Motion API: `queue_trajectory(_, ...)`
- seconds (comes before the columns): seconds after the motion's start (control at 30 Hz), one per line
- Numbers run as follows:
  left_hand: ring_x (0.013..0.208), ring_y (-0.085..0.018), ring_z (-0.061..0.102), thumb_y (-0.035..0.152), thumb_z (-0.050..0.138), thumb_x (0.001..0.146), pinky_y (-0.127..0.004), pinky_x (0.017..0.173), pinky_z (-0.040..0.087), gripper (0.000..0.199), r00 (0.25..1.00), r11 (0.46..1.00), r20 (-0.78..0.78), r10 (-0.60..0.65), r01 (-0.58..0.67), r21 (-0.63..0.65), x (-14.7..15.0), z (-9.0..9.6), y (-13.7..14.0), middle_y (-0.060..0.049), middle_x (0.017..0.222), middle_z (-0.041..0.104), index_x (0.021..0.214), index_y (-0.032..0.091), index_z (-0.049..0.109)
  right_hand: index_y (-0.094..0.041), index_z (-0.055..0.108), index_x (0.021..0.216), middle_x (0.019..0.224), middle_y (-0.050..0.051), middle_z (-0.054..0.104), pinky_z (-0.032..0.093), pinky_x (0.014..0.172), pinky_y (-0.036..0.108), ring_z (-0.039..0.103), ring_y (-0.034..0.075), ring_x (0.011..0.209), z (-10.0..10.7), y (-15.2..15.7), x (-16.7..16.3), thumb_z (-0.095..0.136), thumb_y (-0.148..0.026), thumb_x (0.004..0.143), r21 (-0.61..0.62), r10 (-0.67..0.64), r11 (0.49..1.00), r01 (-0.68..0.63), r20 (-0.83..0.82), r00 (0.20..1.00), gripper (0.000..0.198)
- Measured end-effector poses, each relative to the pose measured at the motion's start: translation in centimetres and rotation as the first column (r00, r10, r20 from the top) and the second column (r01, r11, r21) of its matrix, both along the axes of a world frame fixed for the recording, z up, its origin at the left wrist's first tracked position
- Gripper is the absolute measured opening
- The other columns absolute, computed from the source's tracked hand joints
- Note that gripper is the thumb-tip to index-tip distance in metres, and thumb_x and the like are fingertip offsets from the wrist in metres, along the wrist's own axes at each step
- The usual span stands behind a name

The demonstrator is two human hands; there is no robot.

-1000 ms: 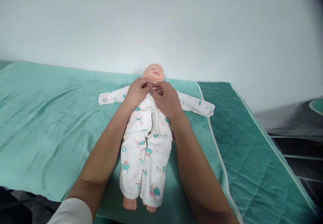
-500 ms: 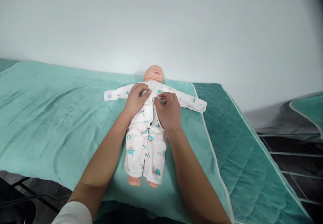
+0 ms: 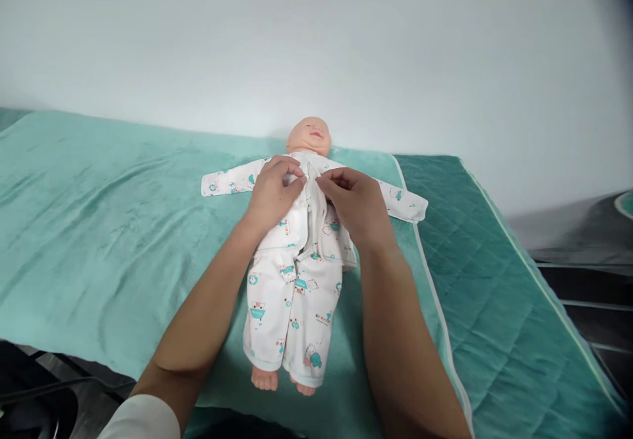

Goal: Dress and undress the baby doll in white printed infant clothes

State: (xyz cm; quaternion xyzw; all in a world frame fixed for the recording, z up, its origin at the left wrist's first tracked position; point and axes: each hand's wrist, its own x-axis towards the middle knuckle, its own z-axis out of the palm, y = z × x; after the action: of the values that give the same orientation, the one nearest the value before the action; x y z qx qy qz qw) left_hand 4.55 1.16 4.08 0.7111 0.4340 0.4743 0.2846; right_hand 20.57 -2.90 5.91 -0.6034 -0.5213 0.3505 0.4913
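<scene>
the jacket (image 3: 293,233) is covering the doll (image 3: 310,137), which is lying face up on the blanket (image 3: 123,241). the front opening (image 3: 312,229) is running lengthwise, collar (image 3: 307,156) toward pants (image 3: 297,320), between both hands. the left hand (image 3: 275,194) is pinching one flap (image 3: 291,221) below the collar; the right hand (image 3: 360,203) is pinching the facing flap (image 3: 338,241). neither grip is sitting clearly nearer the opening; below them, it is gaping.

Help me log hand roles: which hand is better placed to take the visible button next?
Probably the left hand: it's nearer the button, on its side of the jacket. The right hand is at the opposite flap.
</scene>
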Motion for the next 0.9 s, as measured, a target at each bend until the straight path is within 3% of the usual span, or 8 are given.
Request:
queue_trajectory(0.27, 0.118, -0.021, 0.062, 0.015, 0.065, 0.090, -0.037, 0.105, 0.046, 0.008, 0.996, 0.998, 0.068, -0.050, 0.053, -0.035, -0.2, 0.3, -0.1, -0.007, 0.119, 0.068, 0.084, 0.021, 0.064, -0.018, 0.074, 0.089, 0.084, 0.002, 0.069, 0.048, 0.071, 0.027, 0.059, 0.014, 0.075, -1.6, 0.1, -1.3, 0.072, -0.038, 0.079, 0.115, -0.041, 0.991, 0.061, -0.167, 0.985, 0.023)
queue_trajectory(0.53, 0.116, -0.021, 0.061, 0.014, 0.065, 0.088, -0.039, 0.107, 0.045, 0.009, 0.996, 0.997, 0.077, -0.055, 0.059, -0.051, 0.4, 0.5, -0.4, -0.006, 0.115, 0.069, 0.082, 0.021, 0.066, -0.020, 0.072, 0.095, 0.084, 0.000, 0.066, 0.048, 0.073, 0.028, 0.058, 0.012, 0.076, -2.4, -0.1, -1.1, 0.078, -0.038, 0.076, 0.152, 0.056, 0.988, -0.014, -0.276, 0.959, 0.027)
queue_trajectory(0.73, 0.115, -0.020, 0.062, 0.016, 0.067, 0.087, -0.038, 0.109, 0.044, 0.010, 0.993, 0.989, 0.095, -0.063, 0.075, -0.125, 0.1, 0.8, -0.5, -0.006, 0.115, 0.069, 0.078, 0.020, 0.070, -0.020, 0.066, 0.102, 0.088, 0.000, 0.066, 0.047, 0.071, 0.028, 0.057, 0.011, 0.072, -2.0, -0.4, -1.2, 0.079, -0.031, 0.074, 0.124, 0.102, 0.989, -0.079, -0.191, 0.976, 0.032)
queue_trajectory(0.9, 0.116, -0.021, 0.063, 0.023, 0.065, 0.090, -0.039, 0.110, 0.045, 0.014, 0.990, 0.978, 0.110, -0.086, 0.105, -0.179, -0.3, 1.3, -0.7, -0.006, 0.119, 0.069, 0.078, 0.020, 0.072, -0.020, 0.063, 0.104, 0.085, -0.002, 0.064, 0.047, 0.071, 0.028, 0.056, 0.011, 0.071, -1.8, -0.6, -1.4, 0.073, -0.031, 0.080, 0.144, 0.083, 0.986, -0.078, -0.027, 0.996, 0.029)
